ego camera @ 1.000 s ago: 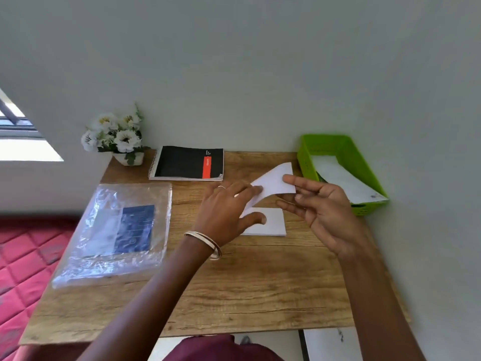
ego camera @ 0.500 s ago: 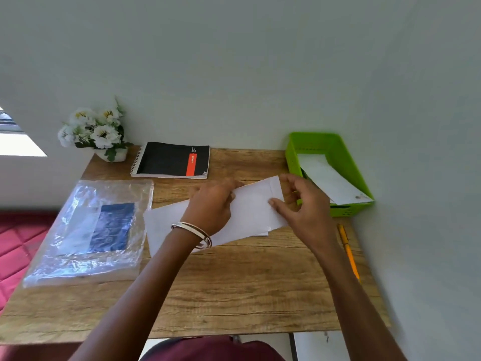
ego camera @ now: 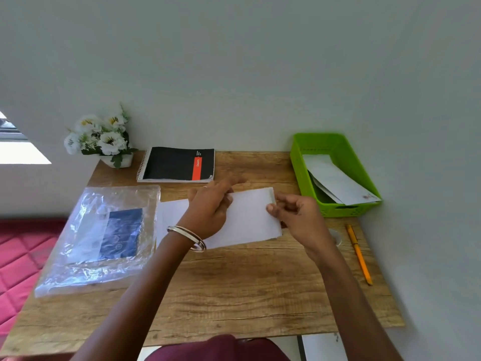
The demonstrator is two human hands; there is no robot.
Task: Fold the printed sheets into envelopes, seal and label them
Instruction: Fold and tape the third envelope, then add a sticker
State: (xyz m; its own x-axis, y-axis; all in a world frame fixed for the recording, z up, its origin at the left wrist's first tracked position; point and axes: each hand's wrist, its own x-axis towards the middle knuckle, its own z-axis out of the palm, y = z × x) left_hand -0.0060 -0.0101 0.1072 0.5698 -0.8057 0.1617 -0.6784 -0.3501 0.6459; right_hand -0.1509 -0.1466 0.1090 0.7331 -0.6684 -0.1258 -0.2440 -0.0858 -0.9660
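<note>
We find the sheet (ego camera: pixel 247 220) mid-desk (ego camera: pixel 234 295), folded. Left hand (ego camera: pixel 210 204) grips its middle; right hand (ego camera: pixel 294 214) pinches the right edge. Risk, in our judgement: uneven pressure skews the crease, so the sheet would jam entering an envelope from the tray (ego camera: pixel 299 162).

notebook (ego camera: pixel 177 164) behind sheet (ego camera: pixel 250 217), tray (ego camera: pixel 299 162) right
</note>
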